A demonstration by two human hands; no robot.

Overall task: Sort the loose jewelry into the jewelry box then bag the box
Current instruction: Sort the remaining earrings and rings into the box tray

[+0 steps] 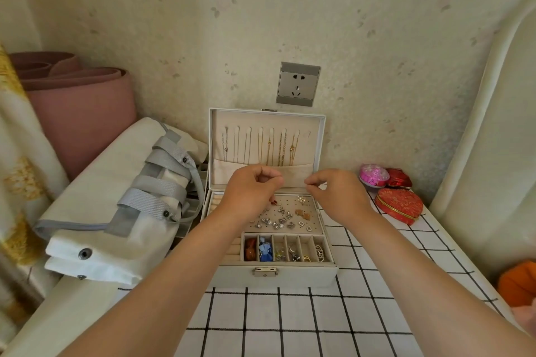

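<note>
The white jewelry box (278, 272) stands open on the checked table, its lid (266, 124) upright against the wall with several necklaces (280, 151) hanging inside. Earrings (280, 219) lie on the perforated pad, and more pieces fill the small front compartments (287, 249). My left hand (252, 191) and right hand (336, 194) hover side by side over the pad, just before the lid's pocket. On each, thumb and forefinger are pinched together, seemingly on the ends of a very fine chain that is too thin to make out. A white bag with grey straps (121, 206) lies left of the box.
A red heart-shaped case (398, 206), a pink round tin (374, 175) and a small red box (400, 178) sit at the table's back right. A wall socket (298, 83) is above the lid. A pink rolled mat (81, 95) stands far left and an orange thing (516, 281) lies at the right edge.
</note>
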